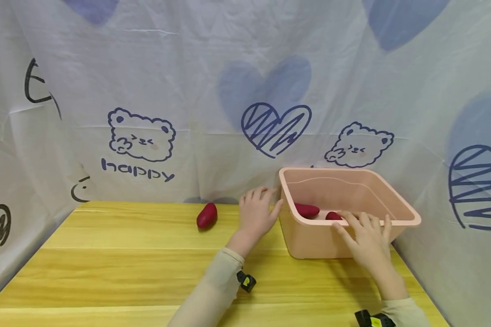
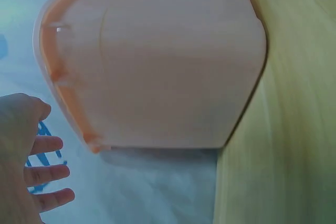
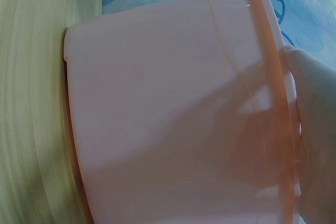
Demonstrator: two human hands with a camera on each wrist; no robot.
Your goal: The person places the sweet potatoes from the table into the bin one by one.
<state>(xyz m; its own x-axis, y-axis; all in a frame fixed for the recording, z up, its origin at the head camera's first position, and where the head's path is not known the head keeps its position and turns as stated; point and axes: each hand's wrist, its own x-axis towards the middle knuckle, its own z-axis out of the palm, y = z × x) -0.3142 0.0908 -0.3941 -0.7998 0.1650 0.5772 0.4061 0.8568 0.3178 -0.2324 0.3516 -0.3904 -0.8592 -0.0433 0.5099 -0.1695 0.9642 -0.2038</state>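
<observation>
A dark red, smooth oblong piece (image 1: 207, 216), shaped like a small sweet potato, lies on the wooden table left of my left hand (image 1: 257, 211). That hand is beside the left rim of a pink plastic bin (image 1: 323, 240), fingers spread and holding nothing. Over the bin's front rim reaches my right hand (image 1: 366, 238), its fingers spread and pointing inside. Near its index finger lies a second dark red piece (image 1: 333, 216), partly hidden by the rim; I see no grip on it. Another red piece (image 1: 307, 210) rests farther left in the bin.
The bin stands near the right edge of the wooden table (image 1: 127, 263). A white cloth (image 1: 204, 150) printed with hearts and bears hangs behind the table and along both sides. Each wrist wears a small black camera (image 1: 246, 281).
</observation>
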